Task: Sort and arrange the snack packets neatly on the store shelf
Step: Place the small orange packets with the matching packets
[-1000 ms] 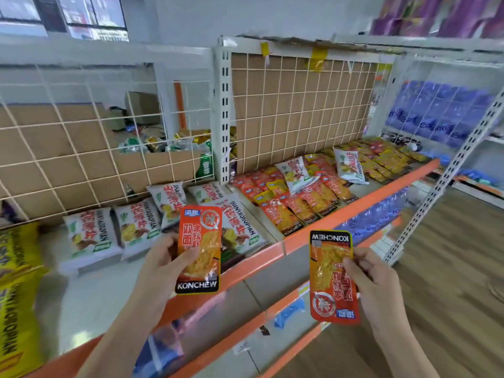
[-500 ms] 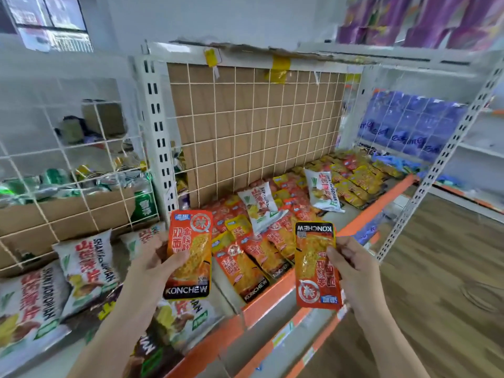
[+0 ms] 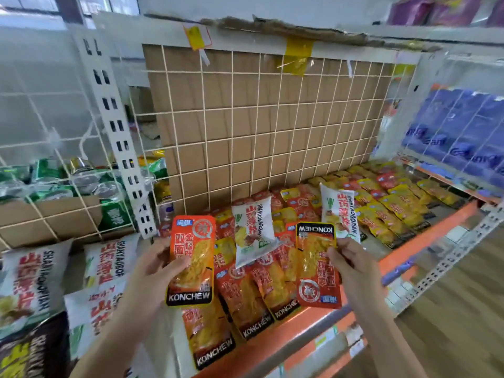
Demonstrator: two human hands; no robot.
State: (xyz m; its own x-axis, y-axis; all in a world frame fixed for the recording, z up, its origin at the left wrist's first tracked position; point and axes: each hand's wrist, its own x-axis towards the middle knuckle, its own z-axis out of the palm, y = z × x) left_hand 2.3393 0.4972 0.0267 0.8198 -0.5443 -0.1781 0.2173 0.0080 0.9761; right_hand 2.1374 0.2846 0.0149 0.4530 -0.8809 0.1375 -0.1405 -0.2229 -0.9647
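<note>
My left hand [image 3: 152,271] pinches an orange KONCHEW packet [image 3: 191,260] upright, label at the bottom. My right hand [image 3: 351,268] pinches a second orange KONCHEW packet [image 3: 317,266] turned upside down. Both are held above the front of the shelf [image 3: 425,236], over rows of orange and yellow packets [image 3: 245,304] lying flat. Two white SHANYAOBOPIAN packets [image 3: 253,230] [image 3: 339,214] lie loose on top of those rows.
More white SHANYAOBOPIAN bags [image 3: 30,282] lie on the shelf section to the left, past a white slotted upright [image 3: 120,143]. A wire grid with cardboard [image 3: 259,124] backs the shelf. Blue packs [image 3: 463,132] fill the shelf at right. Wooden floor [image 3: 458,323] lies at lower right.
The view has shifted right and closer to the orange packet section. Both hands, still holding their packets, now hover over those rows instead of the white bags.
</note>
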